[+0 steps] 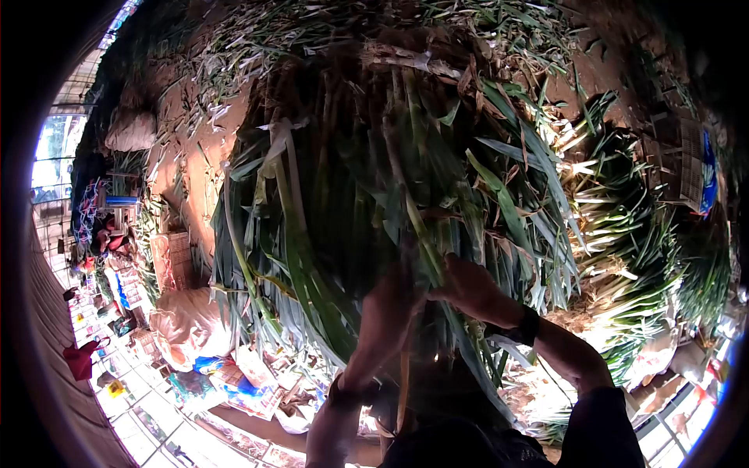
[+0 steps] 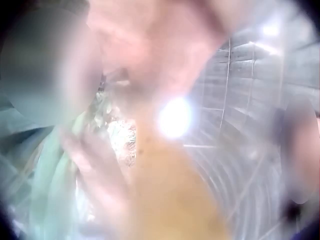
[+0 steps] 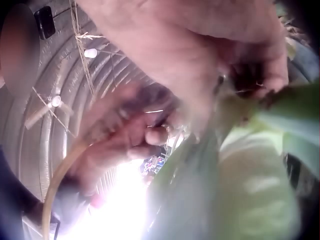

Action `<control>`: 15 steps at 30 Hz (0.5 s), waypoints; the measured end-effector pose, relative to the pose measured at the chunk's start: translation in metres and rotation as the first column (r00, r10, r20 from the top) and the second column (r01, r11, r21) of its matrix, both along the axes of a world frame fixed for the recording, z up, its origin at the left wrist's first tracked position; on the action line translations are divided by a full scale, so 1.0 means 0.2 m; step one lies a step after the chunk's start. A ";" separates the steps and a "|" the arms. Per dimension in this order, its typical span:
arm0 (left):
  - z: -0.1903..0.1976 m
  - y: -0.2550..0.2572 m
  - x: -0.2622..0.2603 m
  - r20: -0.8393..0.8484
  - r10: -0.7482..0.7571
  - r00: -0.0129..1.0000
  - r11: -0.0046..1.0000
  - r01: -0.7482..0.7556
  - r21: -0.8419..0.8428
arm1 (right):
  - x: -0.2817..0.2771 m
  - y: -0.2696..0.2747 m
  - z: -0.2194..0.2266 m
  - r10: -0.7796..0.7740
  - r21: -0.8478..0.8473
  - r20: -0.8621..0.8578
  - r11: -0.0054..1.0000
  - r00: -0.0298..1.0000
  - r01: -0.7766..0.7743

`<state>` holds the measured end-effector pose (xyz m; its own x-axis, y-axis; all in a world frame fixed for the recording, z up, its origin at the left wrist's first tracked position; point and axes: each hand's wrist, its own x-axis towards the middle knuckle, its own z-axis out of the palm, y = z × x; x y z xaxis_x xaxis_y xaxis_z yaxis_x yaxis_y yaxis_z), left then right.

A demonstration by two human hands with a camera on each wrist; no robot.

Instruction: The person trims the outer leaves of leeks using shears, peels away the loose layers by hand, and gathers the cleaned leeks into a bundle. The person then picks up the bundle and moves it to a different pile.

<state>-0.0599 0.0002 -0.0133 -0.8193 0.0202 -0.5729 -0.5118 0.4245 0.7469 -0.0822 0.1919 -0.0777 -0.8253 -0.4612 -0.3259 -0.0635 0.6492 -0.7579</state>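
Note:
My right hand grips a leek where its green leaves spread, with the thumb pressed along it. The pale stalk reaches away over the pile, and the leaves hang down below the hand. In the right wrist view the leek's broad leaves fill the lower right. Close beside it, my left hand has curled fingers and holds a yellowed leaf strip that dangles toward my lap. That strip shows as a blurred tan band in the left wrist view.
A large heap of leeks lies right in front of me. To the right, trimmed leeks lie in a row, white ends inward. Leaf scraps cover the ground at the back. A pale sack sits at the left.

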 end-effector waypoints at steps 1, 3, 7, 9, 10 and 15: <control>-0.04 -0.02 -0.06 0.029 0.030 0.999 0.999 -0.031 0.013 | 0.00 0.01 0.01 -0.007 -0.018 0.047 1.000 0.999 0.008; -0.09 -0.05 -0.24 0.075 0.065 0.995 0.995 -0.071 0.076 | -0.01 0.01 -0.01 -0.021 -0.035 0.177 0.999 0.984 0.028; -0.05 -0.11 -0.31 0.172 0.161 0.972 0.961 -0.194 0.195 | -0.02 0.02 -0.05 -0.080 -0.186 0.522 0.961 0.849 0.205; 0.02 -0.10 -0.17 0.124 0.156 0.980 0.961 -0.180 0.209 | -0.02 0.03 -0.09 -0.081 -0.224 0.542 0.946 0.837 0.236; 0.05 -0.11 -0.05 0.079 0.152 0.985 0.960 -0.166 0.223 | -0.01 0.02 -0.10 -0.080 -0.260 0.563 0.928 0.822 0.268; 0.21 -0.15 0.48 0.021 -0.024 0.999 0.974 0.018 0.227 | 0.04 -0.02 -0.06 -0.104 -0.196 0.286 0.967 0.953 0.165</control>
